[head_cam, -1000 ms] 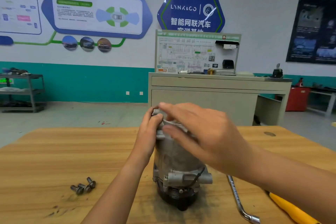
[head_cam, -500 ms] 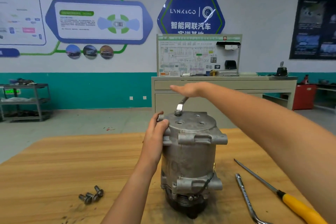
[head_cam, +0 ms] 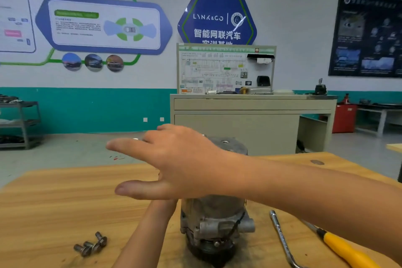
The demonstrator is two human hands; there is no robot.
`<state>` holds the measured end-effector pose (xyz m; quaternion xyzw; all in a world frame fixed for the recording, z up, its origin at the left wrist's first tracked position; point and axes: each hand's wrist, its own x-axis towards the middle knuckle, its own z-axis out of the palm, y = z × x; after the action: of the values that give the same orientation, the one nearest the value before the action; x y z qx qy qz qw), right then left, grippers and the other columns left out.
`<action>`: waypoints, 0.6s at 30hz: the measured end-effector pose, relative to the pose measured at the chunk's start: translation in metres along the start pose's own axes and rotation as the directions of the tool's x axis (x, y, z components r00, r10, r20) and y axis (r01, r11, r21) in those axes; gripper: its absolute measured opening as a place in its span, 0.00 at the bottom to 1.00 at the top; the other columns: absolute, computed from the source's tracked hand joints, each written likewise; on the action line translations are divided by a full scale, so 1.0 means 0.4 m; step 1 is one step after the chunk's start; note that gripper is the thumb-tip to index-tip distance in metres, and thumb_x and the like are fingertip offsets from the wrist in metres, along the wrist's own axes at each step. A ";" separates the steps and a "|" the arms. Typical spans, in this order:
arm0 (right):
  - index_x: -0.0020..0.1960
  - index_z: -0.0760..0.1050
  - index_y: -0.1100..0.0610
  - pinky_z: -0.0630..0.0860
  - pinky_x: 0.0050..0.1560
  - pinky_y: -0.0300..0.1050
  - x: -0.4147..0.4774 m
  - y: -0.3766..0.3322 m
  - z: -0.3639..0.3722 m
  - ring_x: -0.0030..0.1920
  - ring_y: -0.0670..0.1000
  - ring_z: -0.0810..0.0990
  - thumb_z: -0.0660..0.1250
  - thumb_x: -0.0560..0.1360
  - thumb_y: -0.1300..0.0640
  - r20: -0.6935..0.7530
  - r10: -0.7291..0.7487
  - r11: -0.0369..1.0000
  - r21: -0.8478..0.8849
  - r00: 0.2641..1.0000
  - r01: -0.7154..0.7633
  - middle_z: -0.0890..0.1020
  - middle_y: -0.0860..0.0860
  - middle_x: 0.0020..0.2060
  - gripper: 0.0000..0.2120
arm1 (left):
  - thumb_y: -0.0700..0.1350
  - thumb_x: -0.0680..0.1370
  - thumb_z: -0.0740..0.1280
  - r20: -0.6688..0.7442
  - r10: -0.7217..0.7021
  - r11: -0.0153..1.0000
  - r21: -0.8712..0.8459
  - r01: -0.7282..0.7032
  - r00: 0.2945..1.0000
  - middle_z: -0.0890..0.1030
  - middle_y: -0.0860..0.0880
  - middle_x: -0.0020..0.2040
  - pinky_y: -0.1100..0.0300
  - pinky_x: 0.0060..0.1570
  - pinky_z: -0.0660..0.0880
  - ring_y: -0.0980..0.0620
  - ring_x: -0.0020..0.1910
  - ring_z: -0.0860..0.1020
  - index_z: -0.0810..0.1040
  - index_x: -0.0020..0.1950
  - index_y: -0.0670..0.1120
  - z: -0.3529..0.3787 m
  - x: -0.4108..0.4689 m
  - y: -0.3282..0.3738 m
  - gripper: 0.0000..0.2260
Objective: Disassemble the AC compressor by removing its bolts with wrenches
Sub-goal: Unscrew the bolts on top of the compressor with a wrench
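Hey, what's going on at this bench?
A person is taking apart an AC compressor that stands upright on a wooden table. Their right hand, fingers straight, is stretched across its top. The left forearm reaches up beside the housing, but that hand is hidden behind the right one. A few loose bolts lie at the front left, so some are already out. A bent metal wrench and a yellow-handled screwdriver lie to the right, untouched.

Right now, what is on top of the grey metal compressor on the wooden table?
At the right, the top face of the grey metal compressor shows bolt holes. The right hand, fingers straight, stretches across the rest, so any bolt or wrench beneath it is hidden.
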<state>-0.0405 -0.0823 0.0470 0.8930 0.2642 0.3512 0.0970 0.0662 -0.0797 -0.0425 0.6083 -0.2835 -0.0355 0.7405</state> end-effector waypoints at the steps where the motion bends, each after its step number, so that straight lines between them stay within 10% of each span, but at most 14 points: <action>1: 0.61 0.75 0.61 0.74 0.45 0.51 -0.050 0.004 -0.029 0.39 0.57 0.79 0.65 0.74 0.47 -0.084 0.014 0.996 0.088 0.996 -0.006 0.83 0.57 0.40 0.22 | 0.48 0.81 0.58 0.005 -0.004 1.000 0.009 0.004 1.000 0.78 0.50 0.44 0.62 0.38 0.73 0.58 0.41 0.76 0.75 0.59 0.44 0.001 -0.002 0.001 0.12; 8: 0.44 0.80 0.64 0.73 0.42 0.38 -0.354 0.197 -0.083 0.44 0.47 0.79 0.59 0.77 0.57 -0.392 0.560 0.814 0.097 0.730 -0.572 0.82 0.54 0.41 0.14 | 0.48 0.80 0.57 0.061 0.033 0.995 -0.093 -0.027 0.998 0.78 0.51 0.54 0.58 0.48 0.73 0.54 0.53 0.76 0.71 0.62 0.57 -0.001 -0.034 0.006 0.12; 13: 0.63 0.73 0.62 0.69 0.58 0.49 -0.248 0.404 -0.017 0.60 0.58 0.74 0.51 0.79 0.43 0.147 0.881 0.455 -0.002 0.450 -0.890 0.77 0.59 0.60 0.26 | 0.56 0.73 0.62 0.075 0.032 0.997 -0.077 -0.026 0.997 0.77 0.55 0.54 0.57 0.52 0.73 0.56 0.55 0.75 0.70 0.64 0.57 -0.002 -0.039 0.009 0.20; 18: 0.75 0.50 0.50 0.46 0.71 0.56 -0.007 0.455 0.061 0.74 0.55 0.49 0.40 0.75 0.32 0.665 0.681 0.479 -0.091 0.305 -0.873 0.50 0.52 0.75 0.35 | 0.58 0.67 0.59 0.070 0.028 0.998 -0.057 -0.024 0.997 0.77 0.52 0.57 0.53 0.60 0.71 0.53 0.58 0.75 0.70 0.67 0.54 -0.003 -0.043 0.018 0.28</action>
<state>0.0477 -0.2368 0.0927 0.9684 -0.2077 -0.0058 -0.1377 0.0502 -0.0700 -0.0427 0.5821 -0.3164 -0.0555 0.7470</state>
